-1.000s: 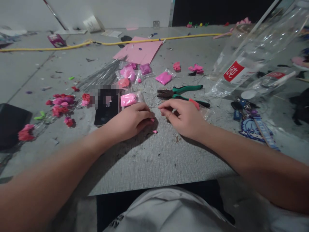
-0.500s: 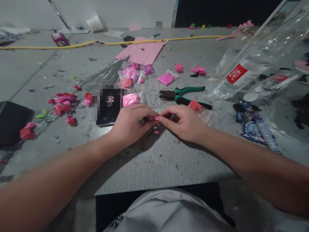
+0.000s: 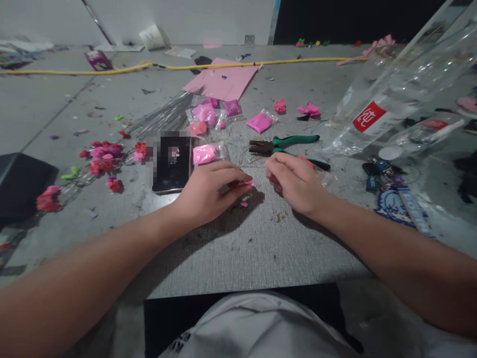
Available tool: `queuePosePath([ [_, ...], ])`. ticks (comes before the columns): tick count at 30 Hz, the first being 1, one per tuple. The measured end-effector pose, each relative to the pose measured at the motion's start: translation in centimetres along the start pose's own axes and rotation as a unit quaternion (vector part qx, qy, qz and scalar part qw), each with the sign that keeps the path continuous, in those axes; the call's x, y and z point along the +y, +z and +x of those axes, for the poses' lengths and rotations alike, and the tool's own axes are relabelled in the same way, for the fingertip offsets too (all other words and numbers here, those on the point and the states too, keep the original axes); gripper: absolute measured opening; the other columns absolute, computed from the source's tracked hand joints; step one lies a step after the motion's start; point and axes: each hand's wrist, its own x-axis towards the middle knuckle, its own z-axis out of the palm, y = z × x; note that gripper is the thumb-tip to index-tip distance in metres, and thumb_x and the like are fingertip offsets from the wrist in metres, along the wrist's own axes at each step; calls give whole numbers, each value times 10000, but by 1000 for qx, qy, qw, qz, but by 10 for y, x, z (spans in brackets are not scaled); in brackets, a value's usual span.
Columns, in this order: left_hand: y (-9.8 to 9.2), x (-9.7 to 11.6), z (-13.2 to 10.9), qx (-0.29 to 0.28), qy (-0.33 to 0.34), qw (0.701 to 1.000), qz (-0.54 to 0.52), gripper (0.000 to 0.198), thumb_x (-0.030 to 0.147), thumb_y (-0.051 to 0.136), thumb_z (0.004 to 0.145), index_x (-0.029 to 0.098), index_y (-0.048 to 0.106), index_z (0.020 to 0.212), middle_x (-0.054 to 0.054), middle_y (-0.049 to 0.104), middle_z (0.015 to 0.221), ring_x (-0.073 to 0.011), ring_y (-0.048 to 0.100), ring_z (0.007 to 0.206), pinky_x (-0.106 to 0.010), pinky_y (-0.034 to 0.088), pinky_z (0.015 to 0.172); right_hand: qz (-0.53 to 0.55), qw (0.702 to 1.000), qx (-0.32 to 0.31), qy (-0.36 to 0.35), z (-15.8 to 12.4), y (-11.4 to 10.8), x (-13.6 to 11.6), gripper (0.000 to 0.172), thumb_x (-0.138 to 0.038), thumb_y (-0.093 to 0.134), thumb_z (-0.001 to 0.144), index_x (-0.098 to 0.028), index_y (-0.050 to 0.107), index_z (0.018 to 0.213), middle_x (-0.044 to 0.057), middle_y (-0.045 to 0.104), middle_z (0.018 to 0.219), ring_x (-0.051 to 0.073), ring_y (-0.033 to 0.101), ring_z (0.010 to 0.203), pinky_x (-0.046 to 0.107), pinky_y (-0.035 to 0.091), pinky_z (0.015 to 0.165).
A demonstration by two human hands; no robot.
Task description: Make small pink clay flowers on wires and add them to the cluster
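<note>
My left hand (image 3: 211,191) pinches a small pink clay piece (image 3: 249,183) between thumb and fingertips, just above the table. Below it, a tiny pink clay bit (image 3: 244,204) lies on the grey surface. My right hand (image 3: 292,181) is a short way to the right, its fingers curled closed; what is inside them, if anything, is hidden. Pliers with green handles (image 3: 283,144) lie just beyond the right hand. A bag of pink clay (image 3: 204,154) lies behind the left hand, beside a dark phone (image 3: 171,166). A red clay bag (image 3: 306,160) is partly covered by the right hand.
Red and pink clay flowers (image 3: 102,158) lie at left with thin wires (image 3: 160,117). More clay bags (image 3: 260,122) sit farther back, before a pink sheet (image 3: 227,82). Clear plastic bottles (image 3: 372,119) and a blue-white charm (image 3: 397,205) are at right. A yellow cable (image 3: 298,60) crosses behind.
My right hand has let go of the pink clay piece, moved right and curled its fingers more. The left hand keeps its pinch on the clay. The view has shifted slightly.
</note>
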Motion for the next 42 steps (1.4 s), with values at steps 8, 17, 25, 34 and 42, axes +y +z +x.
queuePosePath([
  [8,4,-14,-3,-58,-11,996,66,186,191,617,1012,138,778,1089,-104,797,1015,-234,747,921,-359,592,813,-50,999,3,-11,4,2,0,198,-379,666,994,-196,684,921,12,690,815,149,611,713,311,466,662],
  [17,6,-18,-5,-102,-2,990,93,202,143,602,974,140,787,1053,-124,766,1054,-255,710,947,-397,591,834,-87,995,-33,-45,0,1,-2,345,-476,710,973,-180,684,796,-17,633,660,123,544,607,289,412,586],
  [25,-1,-4,0,-15,-94,995,12,188,276,667,964,152,793,1026,-88,770,940,-167,695,778,-279,534,686,-21,999,5,-28,1,4,-2,130,-295,773,918,-180,791,977,41,784,858,154,691,690,286,542,587],
  [34,1,4,1,-35,-247,933,-258,180,291,738,911,152,728,797,10,648,579,-85,524,466,-198,391,426,-67,988,-4,-141,-6,1,-13,85,-239,721,947,-188,786,966,43,797,908,150,716,760,290,605,688],
  [42,-1,1,2,-105,-234,901,-351,187,300,761,915,149,717,814,10,662,588,-74,538,448,-180,399,419,-50,981,-44,-184,-7,3,-12,78,-237,755,938,-205,694,901,9,709,831,138,648,743,273,557,648],
])
